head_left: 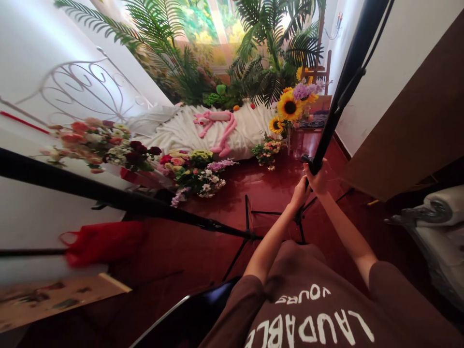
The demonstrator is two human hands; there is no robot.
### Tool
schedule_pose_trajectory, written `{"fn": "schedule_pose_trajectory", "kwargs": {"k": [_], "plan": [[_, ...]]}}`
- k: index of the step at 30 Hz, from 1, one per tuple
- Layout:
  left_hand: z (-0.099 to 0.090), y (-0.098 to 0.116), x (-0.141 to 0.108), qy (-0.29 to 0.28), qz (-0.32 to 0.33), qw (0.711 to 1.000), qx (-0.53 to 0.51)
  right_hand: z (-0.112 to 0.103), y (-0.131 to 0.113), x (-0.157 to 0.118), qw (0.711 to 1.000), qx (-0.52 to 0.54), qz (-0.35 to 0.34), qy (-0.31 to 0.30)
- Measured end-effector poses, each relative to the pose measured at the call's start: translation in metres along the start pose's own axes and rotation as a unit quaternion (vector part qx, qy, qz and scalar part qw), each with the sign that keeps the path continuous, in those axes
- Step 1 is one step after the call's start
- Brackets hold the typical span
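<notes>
Head view: bare left hand [300, 193] and bare right hand [319, 179] clasped a black tubular stand [335, 101]

Each grip was closed around the stand, right of centre, the right hand above the left; palms and some fingers were hidden. The top edge cut off the stand's upper end, and the forearms partly covered its thin black legs [266, 212] on the glossy dark-red floor [253, 183]. A second black pole [137, 197] ran out past the left edge. Blurred at left, a red bag with a loop handle [105, 241] kept its contents out of sight. Mixed pink, white and purple flowers [203, 179] stood near a reddish boxlike object [139, 178], mostly covered; whether it held stems could not be made out.
</notes>
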State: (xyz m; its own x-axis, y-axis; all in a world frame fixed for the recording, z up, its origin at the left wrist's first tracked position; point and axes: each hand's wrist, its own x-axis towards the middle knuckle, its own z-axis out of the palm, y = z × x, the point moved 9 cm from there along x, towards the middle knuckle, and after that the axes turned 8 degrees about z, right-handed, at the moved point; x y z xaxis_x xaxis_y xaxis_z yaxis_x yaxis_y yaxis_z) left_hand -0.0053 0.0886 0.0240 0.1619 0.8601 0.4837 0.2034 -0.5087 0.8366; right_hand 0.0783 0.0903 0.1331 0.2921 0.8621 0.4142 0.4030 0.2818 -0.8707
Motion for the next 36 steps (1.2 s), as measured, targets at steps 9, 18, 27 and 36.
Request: {"fn": "schedule_pose_trajectory", "kwargs": {"k": [9, 18, 27, 36], "plan": [[-0.002, 0.003, -0.003, 0.019, -0.001, 1.0, -0.007, -0.006, 0.02, -0.013, 0.986, -0.058, -0.044, -0.151], [-0.002, 0.006, -0.003, 0.022, -0.053, 0.998, -0.019, -0.056, 0.079, -0.045, 0.98, -0.078, 0.0, -0.183], [-0.003, 0.007, -0.003, 0.024, -0.03, 0.999, 0.003, -0.038, 0.102, -0.046, 0.977, -0.007, 0.085, -0.197], [-0.002, 0.002, -0.003, 0.026, -0.035, 0.999, -0.001, -0.041, 0.11, -0.033, 0.975, -0.071, 0.16, -0.139]]}}
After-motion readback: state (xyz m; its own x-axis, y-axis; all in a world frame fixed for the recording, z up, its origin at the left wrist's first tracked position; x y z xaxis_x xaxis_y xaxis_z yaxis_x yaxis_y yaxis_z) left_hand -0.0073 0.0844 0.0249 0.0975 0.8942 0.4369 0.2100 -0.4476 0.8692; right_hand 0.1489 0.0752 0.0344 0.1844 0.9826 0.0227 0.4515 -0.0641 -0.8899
